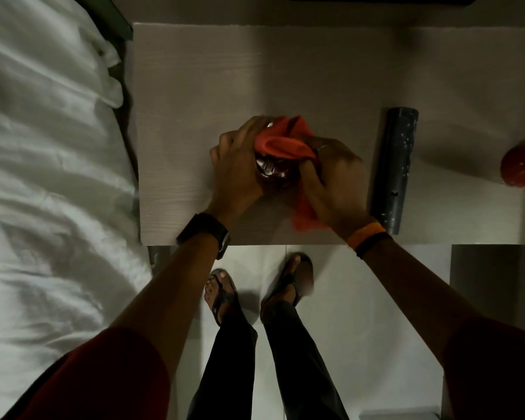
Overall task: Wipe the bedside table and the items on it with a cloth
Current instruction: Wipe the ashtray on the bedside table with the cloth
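Note:
On the pale wood-grain bedside table, near its front edge, my left hand grips a small shiny object with a reflective, crinkled surface. My right hand presses an orange cloth over the top and right side of that object; a tail of the cloth hangs below my palm. Most of the object is hidden by the hands and cloth, so I cannot tell what it is.
A dark grey remote control lies lengthwise to the right of my hands. A red rounded object sits at the right edge. A bed with white sheets borders the table on the left. My feet stand on the light floor below.

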Demonstrator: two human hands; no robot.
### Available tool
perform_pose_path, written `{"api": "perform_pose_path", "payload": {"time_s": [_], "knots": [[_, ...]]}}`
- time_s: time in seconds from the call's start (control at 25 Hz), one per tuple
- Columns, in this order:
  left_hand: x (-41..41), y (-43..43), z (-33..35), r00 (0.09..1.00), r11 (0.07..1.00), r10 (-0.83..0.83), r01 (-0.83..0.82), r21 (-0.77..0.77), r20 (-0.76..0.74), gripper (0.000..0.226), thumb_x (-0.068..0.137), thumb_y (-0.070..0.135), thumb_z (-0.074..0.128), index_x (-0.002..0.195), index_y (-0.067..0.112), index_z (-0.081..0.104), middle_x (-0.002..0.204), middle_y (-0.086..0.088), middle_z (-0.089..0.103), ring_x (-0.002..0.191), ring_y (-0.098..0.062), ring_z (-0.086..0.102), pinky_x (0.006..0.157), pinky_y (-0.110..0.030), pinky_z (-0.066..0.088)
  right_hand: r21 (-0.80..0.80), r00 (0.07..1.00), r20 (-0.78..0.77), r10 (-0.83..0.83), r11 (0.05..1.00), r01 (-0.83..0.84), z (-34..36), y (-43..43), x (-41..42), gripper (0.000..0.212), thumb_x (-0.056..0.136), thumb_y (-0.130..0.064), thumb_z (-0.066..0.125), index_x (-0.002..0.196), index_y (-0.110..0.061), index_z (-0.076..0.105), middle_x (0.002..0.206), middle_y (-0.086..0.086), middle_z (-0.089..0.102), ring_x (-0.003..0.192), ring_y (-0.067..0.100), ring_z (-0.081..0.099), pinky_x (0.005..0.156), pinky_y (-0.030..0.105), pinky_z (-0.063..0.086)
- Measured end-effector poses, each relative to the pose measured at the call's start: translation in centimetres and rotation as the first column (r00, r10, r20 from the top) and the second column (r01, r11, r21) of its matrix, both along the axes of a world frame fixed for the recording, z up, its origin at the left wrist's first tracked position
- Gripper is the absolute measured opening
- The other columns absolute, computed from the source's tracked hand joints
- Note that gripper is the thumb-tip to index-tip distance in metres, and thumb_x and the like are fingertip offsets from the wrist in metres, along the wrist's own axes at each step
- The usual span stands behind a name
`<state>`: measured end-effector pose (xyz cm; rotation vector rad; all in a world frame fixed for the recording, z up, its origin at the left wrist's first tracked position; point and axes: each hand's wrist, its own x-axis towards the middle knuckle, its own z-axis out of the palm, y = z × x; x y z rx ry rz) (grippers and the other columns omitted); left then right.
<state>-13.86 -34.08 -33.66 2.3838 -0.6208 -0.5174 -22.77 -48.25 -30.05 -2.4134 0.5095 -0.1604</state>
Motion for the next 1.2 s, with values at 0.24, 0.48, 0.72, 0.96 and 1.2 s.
{"api": "perform_pose_path", "payload": {"time_s": [0.24,0.48,0.72,0.96,1.2], "knots": [[0.2,-0.1,-0.4,0.996,0.995,0.033,-0.041,-0.092,-0.087,0.091,0.061,0.058,0.073,0.140,0.019,0.051,0.140,-0.001,0.058,0.128,-0.029,0.045,0.106,-0.042,0.034,-0.008,0.969,-0.119,0.216,0.976,-0.218,-3.7,-0.9,2.8,0.056,0.097,-0.021,0.045,0.151,-0.013,0.035,0.161,0.009,0.034,0.151,0.022,0.028,0.125,0.037,0.025],[0.1,-0.1,-0.4,0.997,0.998,0.052,-0.053,-0.016,-0.053,0.096,0.069,0.076,0.057,0.150,0.025,0.041,0.150,0.004,0.051,0.134,-0.025,0.044,0.107,-0.042,0.033,0.234,0.989,-0.110,0.098,0.970,-0.070,-3.2,2.3,-5.3,0.047,0.101,-0.033,0.036,0.147,-0.022,0.041,0.155,-0.001,0.043,0.139,0.011,0.045,0.114,0.012,0.031],[0.0,0.0,-0.3,0.999,0.998,-0.027,0.028,0.064,-0.017,0.123,0.052,0.079,0.075,0.154,0.026,0.031,0.159,0.008,0.039,0.124,-0.026,0.044,0.095,-0.036,0.030,0.769,0.940,-0.251,-0.232,0.543,0.339,1.2,4.3,-8.2,0.019,0.093,-0.027,0.052,0.087,-0.031,0.069,0.076,0.012,0.066,0.071,0.031,0.059,0.066,0.029,0.048],[-4.5,-1.6,1.7,0.976,0.994,-0.002,-0.023,0.110,0.217,0.100,0.078,0.059,0.074,0.156,0.019,0.026,0.163,-0.012,0.027,0.145,-0.032,0.027,0.109,-0.043,0.028,0.834,0.761,-0.244,-0.601,0.270,0.481,6.4,-0.2,-12.0,0.028,0.085,-0.027,0.051,0.091,-0.042,0.073,0.093,-0.009,0.077,0.085,0.016,0.075,0.070,0.032,0.065],[-9.4,-10.6,2.5,0.821,0.937,0.096,-0.265,-0.227,-0.563,0.045,0.104,0.018,0.050,0.148,0.014,0.045,0.151,-0.007,0.051,0.138,-0.015,0.047,0.120,-0.042,0.038,0.577,0.833,-0.079,-0.547,0.657,0.486,3.3,-5.5,-15.2,0.034,0.098,-0.052,0.044,0.132,-0.051,0.051,0.134,-0.011,0.063,0.114,0.007,0.064,0.088,0.033,0.058]]}}
